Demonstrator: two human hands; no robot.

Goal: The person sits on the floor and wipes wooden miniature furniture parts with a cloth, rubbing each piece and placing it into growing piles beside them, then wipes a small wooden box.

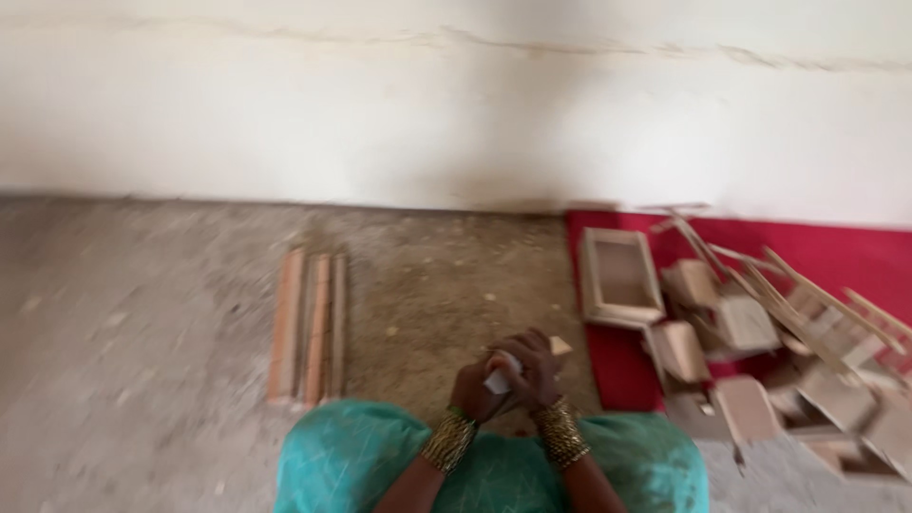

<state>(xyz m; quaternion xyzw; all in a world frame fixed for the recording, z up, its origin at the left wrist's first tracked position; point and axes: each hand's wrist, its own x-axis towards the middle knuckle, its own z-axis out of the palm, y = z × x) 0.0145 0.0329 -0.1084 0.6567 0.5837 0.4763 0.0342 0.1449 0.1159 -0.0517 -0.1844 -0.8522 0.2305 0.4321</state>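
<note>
Left hand (472,391): at 6 o'clock in the head view, pressed against the other hand above the lap, fingers curled around a small pale piece (501,377); a band of beaded bangles sits on the wrist.
Right hand (530,369): folded over the top of the same small pale piece, knuckles up, touching the left hand; a matching bangle band (559,433) rings this wrist.
Small pale piece: clasped between both hands, only a white corner showing; blur hides what it is.
Wooden wedge (560,346): a light chip just at 2 o'clock of the hands; whether it is held or lies on the floor cannot be told.
Teal cloth (347,465): covers the knees at the bottom edge.
Wooden slats (310,326): three long strips side by side on the concrete floor (123,313), at 9 o'clock of the hands.
Red mat (617,366): at 3 o'clock, against the white wall (380,104).
Wooden frames and boxes (750,342): heaped on the mat, one shallow tray (620,277) nearest the wall.
</note>
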